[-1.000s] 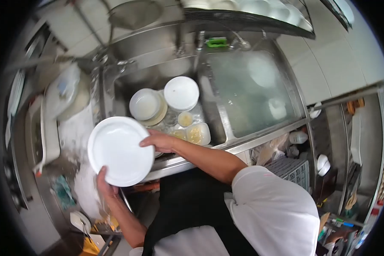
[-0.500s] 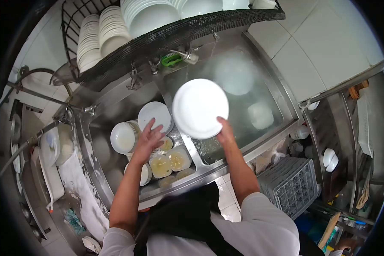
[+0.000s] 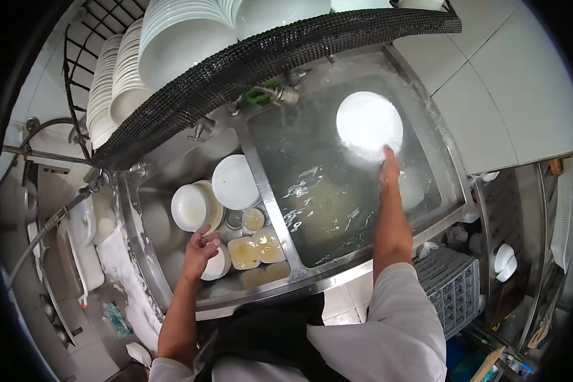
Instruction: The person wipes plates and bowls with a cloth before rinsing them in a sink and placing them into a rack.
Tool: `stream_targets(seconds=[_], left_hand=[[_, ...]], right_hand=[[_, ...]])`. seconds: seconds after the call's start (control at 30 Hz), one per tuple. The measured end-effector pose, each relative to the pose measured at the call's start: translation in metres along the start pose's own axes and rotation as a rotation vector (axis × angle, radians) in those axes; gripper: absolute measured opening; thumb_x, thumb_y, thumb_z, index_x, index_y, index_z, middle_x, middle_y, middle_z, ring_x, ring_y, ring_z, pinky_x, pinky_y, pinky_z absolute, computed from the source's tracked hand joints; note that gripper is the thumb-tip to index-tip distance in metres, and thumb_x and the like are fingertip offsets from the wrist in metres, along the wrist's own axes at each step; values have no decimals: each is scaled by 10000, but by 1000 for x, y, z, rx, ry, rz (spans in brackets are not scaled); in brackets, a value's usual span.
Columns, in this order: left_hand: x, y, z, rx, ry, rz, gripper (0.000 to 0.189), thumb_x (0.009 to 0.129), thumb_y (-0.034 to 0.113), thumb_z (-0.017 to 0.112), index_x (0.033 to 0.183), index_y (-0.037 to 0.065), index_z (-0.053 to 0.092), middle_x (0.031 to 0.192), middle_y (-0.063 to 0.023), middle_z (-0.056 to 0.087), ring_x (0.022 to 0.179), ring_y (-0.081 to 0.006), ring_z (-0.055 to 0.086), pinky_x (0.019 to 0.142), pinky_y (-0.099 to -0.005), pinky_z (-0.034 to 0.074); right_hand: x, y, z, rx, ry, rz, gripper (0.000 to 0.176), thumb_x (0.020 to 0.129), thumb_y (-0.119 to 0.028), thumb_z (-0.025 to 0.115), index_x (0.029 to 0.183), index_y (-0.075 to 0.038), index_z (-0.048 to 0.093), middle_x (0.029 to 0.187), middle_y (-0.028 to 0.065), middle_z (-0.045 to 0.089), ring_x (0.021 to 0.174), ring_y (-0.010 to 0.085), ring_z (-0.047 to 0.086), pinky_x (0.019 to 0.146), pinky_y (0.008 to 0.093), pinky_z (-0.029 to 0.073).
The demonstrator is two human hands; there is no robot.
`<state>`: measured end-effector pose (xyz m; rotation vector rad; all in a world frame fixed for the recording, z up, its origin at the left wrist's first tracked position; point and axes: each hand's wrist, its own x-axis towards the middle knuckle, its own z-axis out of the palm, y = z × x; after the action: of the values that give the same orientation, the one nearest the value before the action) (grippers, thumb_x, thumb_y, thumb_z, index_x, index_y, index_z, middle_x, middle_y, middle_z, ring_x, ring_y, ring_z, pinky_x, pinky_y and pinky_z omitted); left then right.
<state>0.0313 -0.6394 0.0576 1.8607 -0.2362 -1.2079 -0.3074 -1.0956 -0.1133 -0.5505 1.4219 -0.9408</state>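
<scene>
Since the earlier frame, the white plate [image 3: 369, 124] has moved away from the person, to the far part of the water-filled right sink [image 3: 449, 156]. The right hand [image 3: 389, 167] pinches the plate's near edge, thumb on top; its underside fingers are hidden. The left hand [image 3: 202, 250] has drawn back; its fingers are loosely spread, apparently holding nothing, beside a small stack of dishes [image 3: 221, 263] in the left sink [image 3: 128, 210]. The plate could slip, as one wet hand grips only its rim at arm's reach. If dropped, it might strike the submerged pale dish [image 3: 414, 188] nearby and chip. The left hand could knock the leaning round bowls [image 3: 190, 208].
</scene>
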Motion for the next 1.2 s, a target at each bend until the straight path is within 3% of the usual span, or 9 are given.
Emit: stream_targets(seconds=[0.17, 0.23, 0.37, 0.57, 0.8, 0.87, 1.03, 1.13, 1.2], left_hand=[[8, -4, -8, 6, 42, 24, 621, 842, 93, 705, 1379, 5, 404, 1229, -120, 588, 942, -114, 587, 755, -231, 489], [16, -13, -17, 27, 28, 52, 593, 852, 125, 700, 1368, 37, 421, 1217, -96, 590, 959, -125, 586, 776, -258, 490], [17, -16, -20, 37, 50, 55, 591, 831, 62, 688, 1358, -7, 428, 1209, -131, 589, 943, -127, 583, 752, -236, 485], [3, -18, -35, 197, 157, 13, 610, 844, 183, 703, 1353, -16, 431, 1200, -147, 583, 944, -173, 585, 741, -276, 489], [-30, -82, -100, 9, 316, -59, 588, 852, 210, 677, 1358, 22, 442, 1179, -115, 588, 918, -158, 575, 697, -269, 476], [-46, -103, -113, -44, 365, -76, 574, 856, 189, 665, 1353, 8, 443, 1119, -93, 599, 854, -125, 566, 633, -248, 460], [-67, -151, -125, -171, 388, -180, 531, 882, 239, 656, 1343, 62, 461, 1062, -45, 579, 848, -130, 583, 635, -251, 469], [-74, -156, -119, -139, 435, -202, 484, 896, 209, 638, 1325, 62, 469, 1028, -39, 583, 810, -130, 584, 607, -241, 460], [-75, -158, -116, -173, 414, -185, 455, 908, 174, 620, 1314, 40, 464, 985, -33, 574, 761, -120, 566, 578, -237, 445]], right_hand=[[61, 1, 1, -53, 57, -194, 634, 825, -480, 667, 1168, 49, 600, 1149, 146, 625, 1018, 249, 595, 906, 361, 450], [72, -15, 4, -641, 244, -151, 681, 829, -504, 655, 1176, 77, 583, 1150, 214, 634, 1017, 308, 622, 907, 390, 458], [40, -52, 30, -911, 357, -183, 758, 885, -572, 541, 1217, 110, 548, 1149, 283, 619, 1055, 359, 620, 924, 437, 452], [57, -8, 36, -618, 391, -894, 671, 890, -422, 612, 1265, 122, 492, 1244, 303, 557, 1192, 383, 533, 1018, 414, 397], [30, 54, -51, -1096, 276, -673, 485, 931, -343, 556, 1262, 12, 545, 1188, 206, 614, 1052, 332, 593, 892, 433, 464], [19, 54, -64, -13, 195, -188, 368, 938, -344, 541, 1166, -57, 558, 1077, 138, 617, 986, 283, 599, 757, 435, 502], [-16, 98, -73, 264, -84, 27, 263, 934, -263, 522, 1078, -48, 565, 962, 109, 588, 843, 282, 581, 778, 417, 524], [-12, 113, -78, 75, 319, 20, 337, 961, -261, 411, 1172, -43, 557, 1126, 137, 593, 1038, 312, 572, 911, 449, 473], [0, 67, -45, 251, 171, -33, 383, 967, -277, 370, 1228, -32, 508, 1218, 150, 546, 1115, 327, 529, 946, 468, 436]])
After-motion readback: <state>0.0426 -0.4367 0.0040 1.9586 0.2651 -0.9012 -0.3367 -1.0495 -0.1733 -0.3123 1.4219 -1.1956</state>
